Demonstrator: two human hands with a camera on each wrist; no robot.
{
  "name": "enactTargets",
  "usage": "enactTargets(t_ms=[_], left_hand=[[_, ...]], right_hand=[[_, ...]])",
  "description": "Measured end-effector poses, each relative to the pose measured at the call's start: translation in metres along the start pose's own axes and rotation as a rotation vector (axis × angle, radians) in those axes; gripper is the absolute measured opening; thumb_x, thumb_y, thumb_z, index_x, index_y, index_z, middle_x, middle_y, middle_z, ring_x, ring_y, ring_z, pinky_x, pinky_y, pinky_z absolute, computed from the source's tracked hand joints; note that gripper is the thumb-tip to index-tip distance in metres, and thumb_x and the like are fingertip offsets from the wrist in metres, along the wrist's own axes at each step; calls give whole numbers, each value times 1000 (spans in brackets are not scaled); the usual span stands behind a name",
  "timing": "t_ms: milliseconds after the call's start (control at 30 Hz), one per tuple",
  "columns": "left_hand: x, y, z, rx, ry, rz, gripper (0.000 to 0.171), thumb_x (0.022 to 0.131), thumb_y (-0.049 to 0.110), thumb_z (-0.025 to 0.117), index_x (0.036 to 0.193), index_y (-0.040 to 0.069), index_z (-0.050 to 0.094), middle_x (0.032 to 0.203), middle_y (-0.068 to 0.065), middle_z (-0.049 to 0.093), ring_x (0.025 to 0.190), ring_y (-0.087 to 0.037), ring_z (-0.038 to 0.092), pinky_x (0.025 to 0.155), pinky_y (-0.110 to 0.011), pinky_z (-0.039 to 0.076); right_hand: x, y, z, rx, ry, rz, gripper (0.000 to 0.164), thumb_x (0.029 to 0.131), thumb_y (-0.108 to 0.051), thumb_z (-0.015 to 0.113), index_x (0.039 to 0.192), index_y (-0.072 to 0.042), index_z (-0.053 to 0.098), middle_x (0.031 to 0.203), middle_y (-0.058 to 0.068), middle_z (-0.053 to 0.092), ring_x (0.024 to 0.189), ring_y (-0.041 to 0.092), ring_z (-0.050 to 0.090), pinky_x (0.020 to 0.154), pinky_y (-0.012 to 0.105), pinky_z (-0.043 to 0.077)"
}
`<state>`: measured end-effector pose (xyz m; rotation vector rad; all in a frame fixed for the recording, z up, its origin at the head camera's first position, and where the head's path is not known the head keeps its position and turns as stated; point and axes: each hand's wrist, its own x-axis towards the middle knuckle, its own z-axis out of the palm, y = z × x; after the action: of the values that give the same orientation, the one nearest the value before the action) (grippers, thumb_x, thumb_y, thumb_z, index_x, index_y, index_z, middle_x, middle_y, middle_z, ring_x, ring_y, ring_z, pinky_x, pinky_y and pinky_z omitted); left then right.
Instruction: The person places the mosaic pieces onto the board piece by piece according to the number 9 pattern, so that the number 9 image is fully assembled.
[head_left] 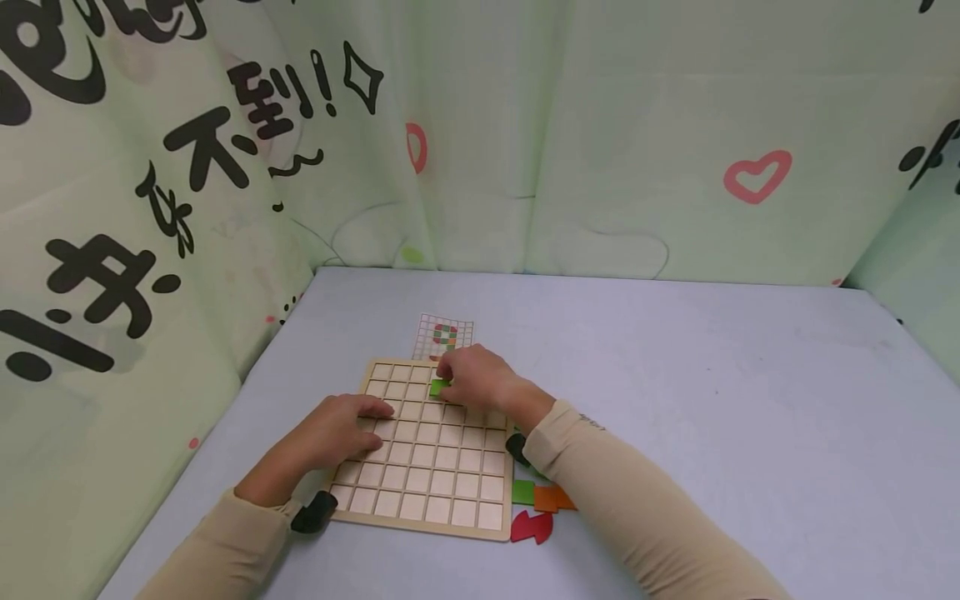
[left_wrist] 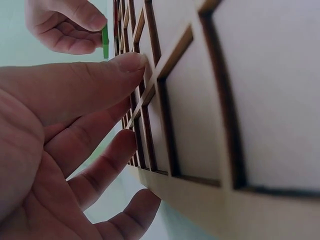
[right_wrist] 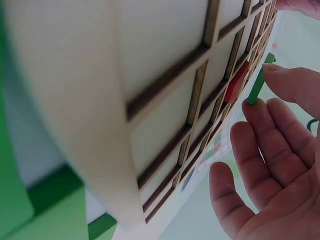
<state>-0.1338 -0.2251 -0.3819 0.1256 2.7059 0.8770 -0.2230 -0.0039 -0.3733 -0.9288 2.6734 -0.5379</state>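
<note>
**Beige sleeves point(head_left: 652, 504) up close, 1 green tile point(right_wrist: 261, 80) pinched**

We pinch that tile in the right hand point(head_left: 480, 377), between thumb and fingers, near the far edge of the grid board point(head_left: 420, 479). Our left hand point(head_left: 341, 429), its fingers loosely bent and grasping nothing, lies at the board's left side. To seat the tile well, we'd square it with the grid, press it flat and let the left fingers steady the board. A red piece point(right_wrist: 236, 82) sits on the board; beyond lies a printed card point(head_left: 444, 336). Orange pieces point(head_left: 551, 498) and loose red pieces point(head_left: 532, 527) wait rightward on the bench point(head_left: 675, 400).

Card point(head_left: 442, 333) behind grid bd point(head_left: 420, 479), pcs point(head_left: 546, 498) R of it.
</note>
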Motion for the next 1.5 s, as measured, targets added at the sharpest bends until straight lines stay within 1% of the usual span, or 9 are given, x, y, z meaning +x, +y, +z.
enactTargets(t_ms=[300, 533, 733, 900, 1167, 1400, 1500], left_hand=[[1, 0, 0, 0, -4, -2, 40, 86, 5, 75, 125, 9, 69, 126, -7, 66, 127, -30, 53, 101, -48, 44], [1, 0, 0, 12, -1, 1, 40, 86, 5, 76, 125, 9, 69, 126, -6, 66, 126, -30, 54, 101, -48, 44], [1, 0, 0, 11, -2, 0, 40, 86, 5, 77, 125, 9, 69, 126, -6, 66, 126, -30, 54, 101, -49, 44], [2, -1, 0, 15, -3, 2, 40, 85, 6, 77, 125, 10, 69, 126, -6, 66, 126, -29, 54, 101, -48, 44], [1, -2, 0, 22, -5, 12, 39, 86, 6, 77, 124, 10, 69, 125, -6, 66, 125, -29, 55, 100, -48, 45], [1, -2, 0, 18, 1, 12, 40, 85, 6, 77, 124, 11, 69, 125, -5, 67, 125, -29, 55, 100, -47, 45], [2, -2, 0, 18, 2, 10, 40, 85, 6, 77, 124, 10, 69, 125, -6, 67, 125, -29, 55, 100, -47, 45]], right_hand=[[2, -1, 2, -15, 5, -4, 22, 95, -20, 69, 112, -8, 71, 105, 3, 70, 89, 15, 61, 82, 32, 51], [3, -1, 3, -16, -1, -8, 22, 95, -19, 68, 113, -7, 72, 105, 3, 71, 90, 16, 62, 83, 32, 51], [4, -1, 6, -23, 1, -17, 18, 96, -18, 67, 110, -8, 73, 97, 0, 70, 84, 13, 60, 79, 30, 49], [4, -2, 6, -30, 3, -17, 17, 95, -17, 67, 109, -8, 73, 93, -1, 69, 84, 13, 60, 79, 30, 49], [3, -4, 6, -39, 8, -23, 17, 95, -17, 69, 108, -8, 73, 93, 0, 70, 84, 14, 62, 80, 31, 50], [2, -7, 6, -35, 3, -23, 18, 95, -17, 70, 110, -7, 73, 101, 4, 72, 90, 17, 65, 84, 33, 52], [2, -7, 5, -33, -2, -24, 18, 95, -18, 71, 110, -7, 74, 102, 5, 72, 91, 17, 66, 84, 34, 52]])
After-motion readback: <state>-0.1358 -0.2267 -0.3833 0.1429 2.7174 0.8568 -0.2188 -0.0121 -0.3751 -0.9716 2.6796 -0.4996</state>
